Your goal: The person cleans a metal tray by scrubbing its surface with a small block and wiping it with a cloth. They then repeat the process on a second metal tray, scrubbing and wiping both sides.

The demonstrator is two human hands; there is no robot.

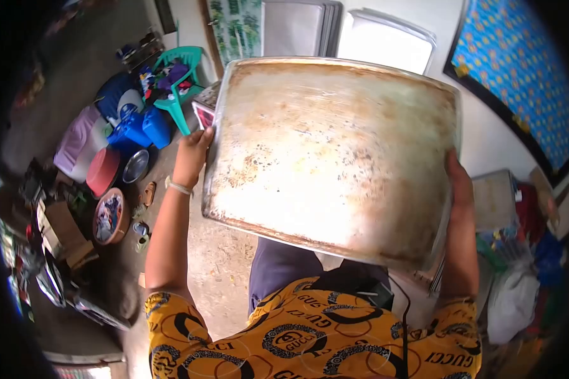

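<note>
A large metal baking tray (335, 158), scorched brown along its edges and speckled with dark stains, is held up in front of my body. My left hand (196, 148) grips its left edge, thumb on the near face and the other fingers behind it. On the opposite side, my right hand (459, 180) holds the right edge, its fingers mostly hidden behind the metal. The tray's broad flat face is turned toward me and catches bright light in the middle. Its far side cannot be seen.
More metal trays (297, 28) lean against the back wall, beside a brightly lit one (385, 44). A green plastic chair (177, 85) bears clothes at the left. Blue jerrycans (133, 129), a laundry basin (112, 216) and sandals (148, 194) are on the floor. A white sack (514, 300) sits right.
</note>
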